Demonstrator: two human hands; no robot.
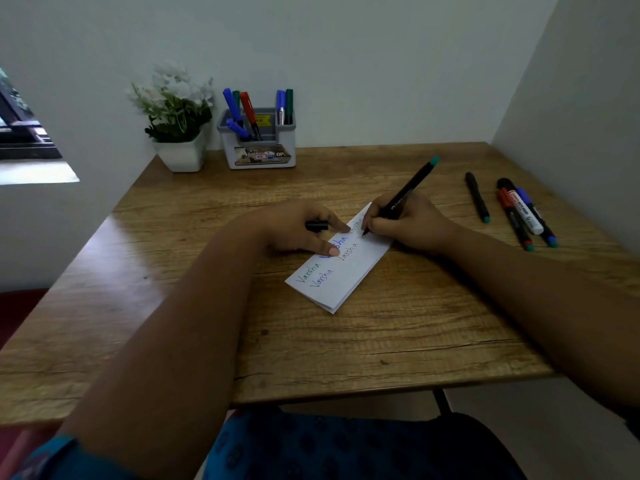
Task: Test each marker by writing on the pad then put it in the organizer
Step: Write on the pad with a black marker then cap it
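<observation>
A white folded pad [341, 271] lies in the middle of the wooden table, with several handwritten words on it. My right hand [407, 223] grips a black marker [408, 190] with a teal end, its tip touching the pad's far end. My left hand [294, 228] presses the pad down with its fingertips and pinches the marker's black cap [317, 225]. The grey organizer [258, 140] stands at the back against the wall and holds several blue, red and green markers. A lone black marker [477, 197] and a cluster of loose markers [523, 211] lie at the right.
A white pot of white flowers [176, 123] stands just left of the organizer. Walls close in the table at the back and the right. The table's front edge [381, 389] runs just above my lap.
</observation>
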